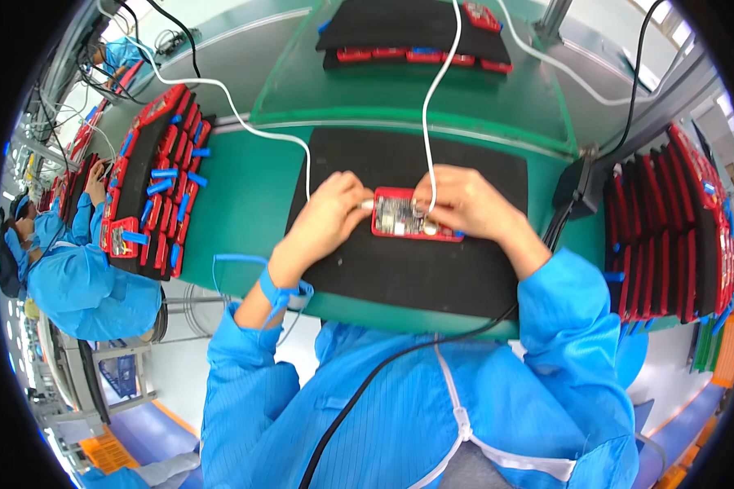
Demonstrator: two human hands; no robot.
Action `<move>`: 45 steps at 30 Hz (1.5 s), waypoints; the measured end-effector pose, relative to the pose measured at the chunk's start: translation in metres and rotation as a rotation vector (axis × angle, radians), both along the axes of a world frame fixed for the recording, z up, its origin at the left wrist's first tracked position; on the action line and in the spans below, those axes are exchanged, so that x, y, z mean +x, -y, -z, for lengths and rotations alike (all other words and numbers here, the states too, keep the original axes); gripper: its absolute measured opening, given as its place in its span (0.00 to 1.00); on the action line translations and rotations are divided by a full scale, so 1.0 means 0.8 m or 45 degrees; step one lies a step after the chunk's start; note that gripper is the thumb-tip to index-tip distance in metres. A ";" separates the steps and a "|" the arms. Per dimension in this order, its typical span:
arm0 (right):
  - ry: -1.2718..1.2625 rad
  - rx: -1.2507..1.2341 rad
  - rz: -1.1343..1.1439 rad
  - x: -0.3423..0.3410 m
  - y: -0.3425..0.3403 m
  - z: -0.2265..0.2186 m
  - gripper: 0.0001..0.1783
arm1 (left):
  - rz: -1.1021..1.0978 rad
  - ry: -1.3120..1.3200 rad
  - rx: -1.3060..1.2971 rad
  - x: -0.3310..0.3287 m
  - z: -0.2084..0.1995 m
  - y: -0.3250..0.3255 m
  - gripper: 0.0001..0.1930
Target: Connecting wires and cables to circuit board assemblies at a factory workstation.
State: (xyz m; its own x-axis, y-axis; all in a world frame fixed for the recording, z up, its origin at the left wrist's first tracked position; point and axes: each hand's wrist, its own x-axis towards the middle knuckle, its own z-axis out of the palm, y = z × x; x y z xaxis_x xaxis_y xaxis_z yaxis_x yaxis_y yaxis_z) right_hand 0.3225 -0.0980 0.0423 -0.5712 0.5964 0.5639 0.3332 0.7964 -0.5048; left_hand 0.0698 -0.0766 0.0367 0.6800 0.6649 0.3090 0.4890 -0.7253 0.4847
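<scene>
Set back from the near edge of the counter (236,232), the red-framed circuit board (398,218) could be damaged by skewed pushing of the white plug (368,204) pinched in the left hand (328,213); the right hand's (470,204) grip cannot be told.

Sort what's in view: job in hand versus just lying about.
Job in hand, it seems:
red-framed circuit board, between left hand and right hand
white cables, at both hands
black mat, beneath
blue wrist strap

Lying about, untouched:
left stack and right stack, similar red-framed boards
far stack
</scene>
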 end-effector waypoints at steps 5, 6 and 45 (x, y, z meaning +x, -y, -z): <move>-0.360 -0.217 0.171 0.009 -0.004 0.003 0.04 | 0.050 0.104 -0.153 0.001 -0.004 -0.010 0.07; -0.407 -0.323 0.253 0.014 -0.003 0.002 0.04 | 0.057 0.154 -0.313 0.002 -0.005 -0.011 0.07; -0.519 0.051 0.818 0.037 -0.004 0.007 0.06 | 0.526 -0.624 0.037 0.100 -0.051 -0.018 0.40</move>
State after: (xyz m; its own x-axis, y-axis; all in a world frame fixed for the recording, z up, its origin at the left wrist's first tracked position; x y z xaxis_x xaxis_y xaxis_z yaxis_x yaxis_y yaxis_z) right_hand 0.3518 -0.0948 0.0370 0.1392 0.7159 0.6841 0.5307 0.5294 -0.6619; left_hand 0.1502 -0.0624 0.0774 0.9452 0.3143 -0.0888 0.3266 -0.9106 0.2533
